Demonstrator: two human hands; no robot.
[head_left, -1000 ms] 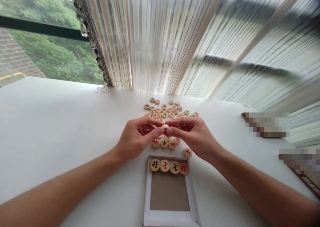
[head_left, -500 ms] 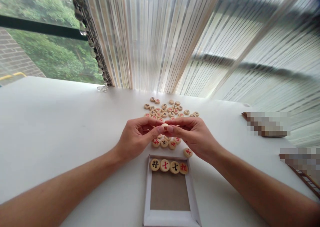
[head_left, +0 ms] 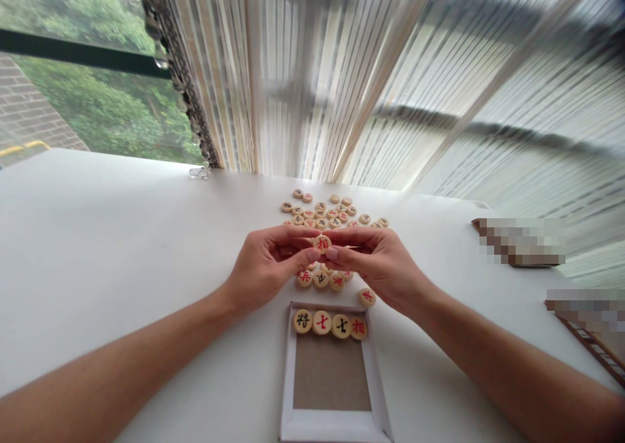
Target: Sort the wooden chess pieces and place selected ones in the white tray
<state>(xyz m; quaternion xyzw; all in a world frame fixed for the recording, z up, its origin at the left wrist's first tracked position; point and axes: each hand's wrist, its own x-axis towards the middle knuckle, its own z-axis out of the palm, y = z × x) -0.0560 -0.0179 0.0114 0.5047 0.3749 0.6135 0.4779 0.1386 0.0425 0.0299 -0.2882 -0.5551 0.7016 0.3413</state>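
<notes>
Head view: round piece (head_left: 321, 244), one, pale, marked with a red character; held by both hands above the tabletop (head_left: 146, 267), marked face tipped toward the camera, character upright.

Handling, as judged: the marked face is being presented for inspection. It is best done with the piece gripped by its rim only, thumbs low and clear of the character, with light, even pressure from both sides; if one side were pressed harder, the piece could be slipped out and dropped among the others.

Left hand (head_left: 273, 260), one: fingers (head_left: 293, 233) closed to about the width of the piece, its left edge pinched between thumb and index finger.

Right hand (head_left: 375, 254), one: matching pinch applied at the right edge; the remaining fingers of both hands are folded and partly hidden.

Shallow box (head_left: 333, 423), one, placed nearer the body; a row of four pieces (head_left: 322, 322) is laid along its far wall.

Loose piece (head_left: 366, 297), one, red-marked, set by the box's far right corner; contact cannot be told.

Scattered pieces (head_left: 321, 223), many, spread beyond the hands, partly covered by them.
</notes>
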